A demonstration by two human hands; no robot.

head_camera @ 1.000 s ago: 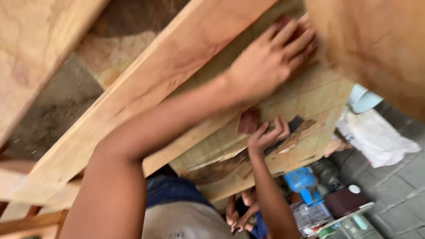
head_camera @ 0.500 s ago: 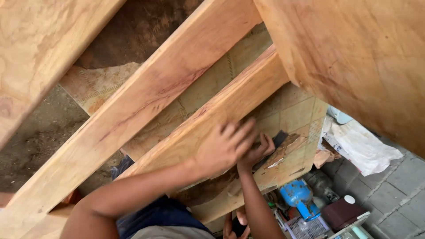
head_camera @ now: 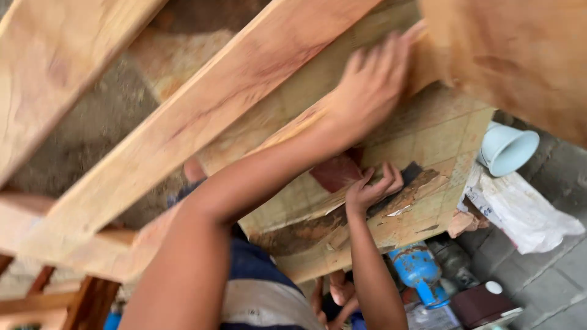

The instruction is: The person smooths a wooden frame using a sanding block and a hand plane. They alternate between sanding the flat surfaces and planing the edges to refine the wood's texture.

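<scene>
- Toward the far right of the scene, the left hand lies flat on a pale wooden beam, fingers spread wide and pressed to the wood; whether anything sits under the palm cannot be told, as the hand is blurred.
- That beam runs on a slant from the near left up to the far right, with a 2nd, broader plank beside it on the left and a 3rd slab of wood at the far right edge.
- Nearer and lower, the right hand is curled, fingers bent round the edge of a worn board marked with a grid of squares; it grips the board's edge, closed loosely rather than tight.
- Just left of the right hand, touching the board, sits a dark red-brown sheet, likely sandpaper; the right hand is beside it, and whether it touches it cannot be told.
- Below the board on the right stand a blue canister, a pale blue cup-shaped pipe end, and a white sack on the grey paved floor.
- The person's blue and grey shirt shows at the near middle.
</scene>
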